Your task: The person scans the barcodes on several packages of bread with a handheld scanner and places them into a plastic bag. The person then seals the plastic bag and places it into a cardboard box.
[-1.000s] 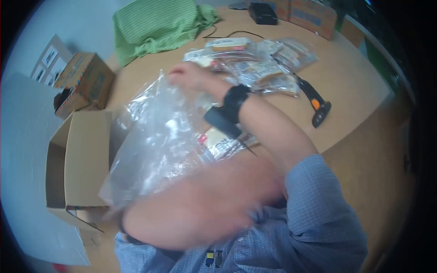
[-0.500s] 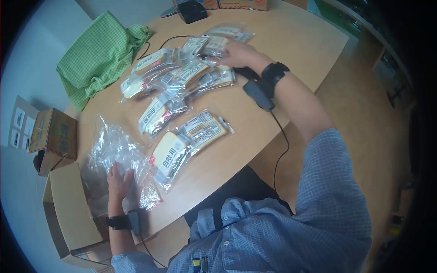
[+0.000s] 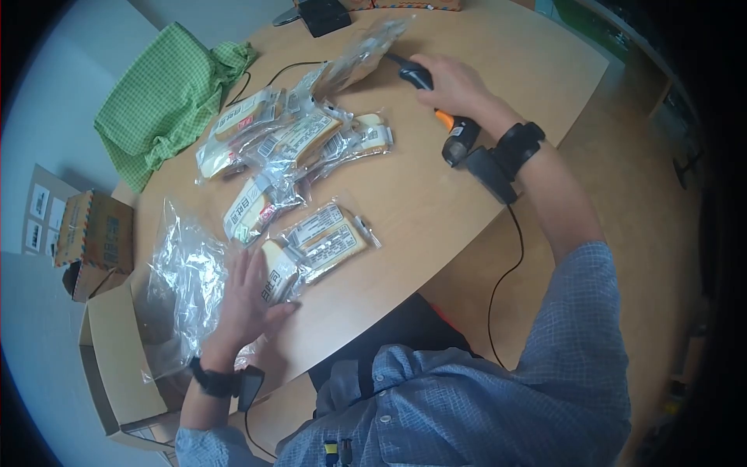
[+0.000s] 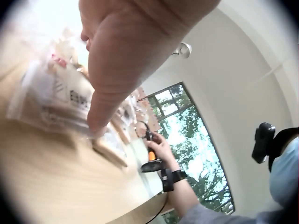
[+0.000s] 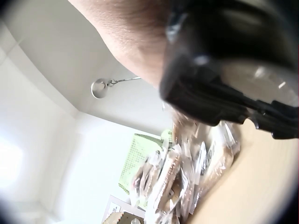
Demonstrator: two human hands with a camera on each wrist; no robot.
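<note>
My right hand (image 3: 459, 87) grips the handle of a black and orange barcode scanner (image 3: 459, 140), also seen in the left wrist view, where the same scanner (image 4: 152, 163) hangs head down from the fingers. Its dark head fills the upper right of the right wrist view. Beside the handle, a bread packet (image 3: 364, 58) stands tilted up from the pile. My left hand (image 3: 245, 303) lies with fingers extended over the edge of a packet of sliced white bread (image 3: 278, 272), partly covering it. Another bread packet (image 3: 331, 241) lies right beside that one, label up.
Several bread packets (image 3: 303, 140) form a pile mid-table. An empty-looking clear plastic bag (image 3: 187, 268) lies left of my left hand. An open cardboard box (image 3: 120, 350) stands at the table's left edge, with a smaller box (image 3: 97, 233) behind. A green checked cloth (image 3: 159, 101) lies beyond.
My right hand has gone from the back of the pile to the right and lifted the scanner. My left hand has moved right, from the plastic bag onto the bread packet. A rear packet now tilts up.
</note>
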